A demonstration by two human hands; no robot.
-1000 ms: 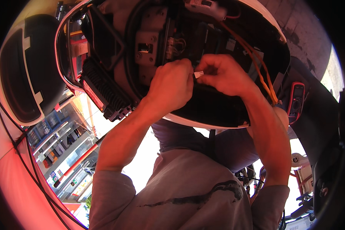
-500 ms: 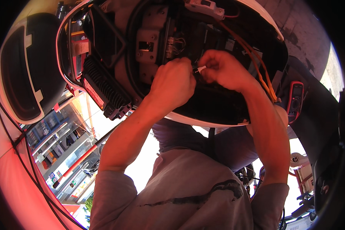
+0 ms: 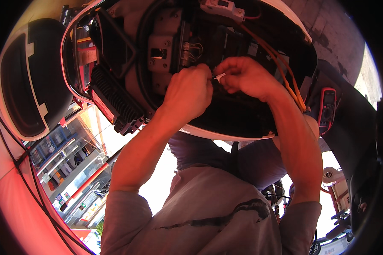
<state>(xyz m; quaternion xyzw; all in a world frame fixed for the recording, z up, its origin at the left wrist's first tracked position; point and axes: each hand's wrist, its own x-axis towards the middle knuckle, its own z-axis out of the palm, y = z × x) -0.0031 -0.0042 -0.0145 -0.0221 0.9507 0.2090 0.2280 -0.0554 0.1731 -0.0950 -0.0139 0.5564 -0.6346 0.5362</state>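
Both my hands work close together over the open dark compartment of what looks like a scooter. My left hand [image 3: 188,92] is closed in a pinch, and its fingertips hide most of what they grip. A hand's breadth or less to the right, my right hand [image 3: 247,78] pinches a small white piece [image 3: 220,77] with a dark end pointing at the left fingertips. Its exact kind is too small to tell. Beyond the left hand, a connector with thin loose wires [image 3: 193,52] sits beside a metal latch plate [image 3: 159,54].
A white circuit breaker [image 3: 220,8] lies at the far rim, with orange cables [image 3: 285,70] running down the right side. A red-edged multimeter [image 3: 327,109] rests at the right. On the left stand a black finned box [image 3: 117,100] and a dark padded seat [image 3: 27,80].
My hands have shifted slightly left, and the white piece between them shows a little more plainly. The compartment appears slightly shifted in view. Both grips look the same.
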